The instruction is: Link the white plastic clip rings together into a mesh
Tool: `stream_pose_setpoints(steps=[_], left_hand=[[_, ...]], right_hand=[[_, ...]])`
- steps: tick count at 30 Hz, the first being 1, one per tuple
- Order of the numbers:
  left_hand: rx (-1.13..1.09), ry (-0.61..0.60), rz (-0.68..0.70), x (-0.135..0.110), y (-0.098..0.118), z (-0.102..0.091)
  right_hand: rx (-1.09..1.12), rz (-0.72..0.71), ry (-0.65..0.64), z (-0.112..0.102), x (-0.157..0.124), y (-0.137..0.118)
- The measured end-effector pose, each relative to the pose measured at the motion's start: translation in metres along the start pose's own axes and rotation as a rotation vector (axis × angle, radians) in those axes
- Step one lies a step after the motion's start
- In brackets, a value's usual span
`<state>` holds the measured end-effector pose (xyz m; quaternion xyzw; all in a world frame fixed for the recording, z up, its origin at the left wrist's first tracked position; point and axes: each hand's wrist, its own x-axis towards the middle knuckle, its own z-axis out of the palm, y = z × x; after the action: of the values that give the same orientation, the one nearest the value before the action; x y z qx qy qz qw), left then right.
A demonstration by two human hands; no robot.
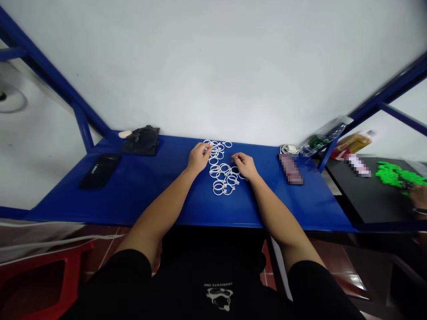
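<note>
Several thin white rings (218, 187) lie in a loose, overlapping cluster on the blue table (173, 191), each with a small tab or clasp. At the upper left of the cluster is my left hand (199, 158), its fingers closed in a pinch beside the rings. A small pale bit shows at its fingertips, too small to name. On the right side my right hand (246, 166) has curled, closed fingers close to the rings. What its fingertips hold, if anything, is too small to make out. Some rings are partly covered by both hands.
To the left are a black phone-like object (100, 171) and a dark folded bag (142, 140). On the right lie a phone (291, 169), a coiled white cable (289, 149) and a plastic bottle (325, 137). Another person's hand (418, 196) is near green pieces (393, 174).
</note>
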<state>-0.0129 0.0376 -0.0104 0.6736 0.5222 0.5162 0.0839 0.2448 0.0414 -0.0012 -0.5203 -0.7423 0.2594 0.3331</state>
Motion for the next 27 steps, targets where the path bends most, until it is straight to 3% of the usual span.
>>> stream_pose_setpoints(steps=[14,18,23,27], left_hand=[[-0.118,0.012,-0.052,-0.006,-0.002,0.004],[-0.061,0.049,-0.029,-0.005,0.002,0.001],[-0.053,0.017,-0.015,-0.005,0.006,-0.002],[-0.066,-0.010,-0.031,-0.006,0.008,-0.003]], right_hand=[[0.044,-0.103,0.014,-0.007,-0.002,0.000],[0.018,-0.149,-0.077,-0.008,-0.008,-0.008],[-0.173,-0.221,-0.201,-0.011,-0.011,-0.020],[-0.333,-0.156,-0.257,-0.016,-0.014,-0.027]])
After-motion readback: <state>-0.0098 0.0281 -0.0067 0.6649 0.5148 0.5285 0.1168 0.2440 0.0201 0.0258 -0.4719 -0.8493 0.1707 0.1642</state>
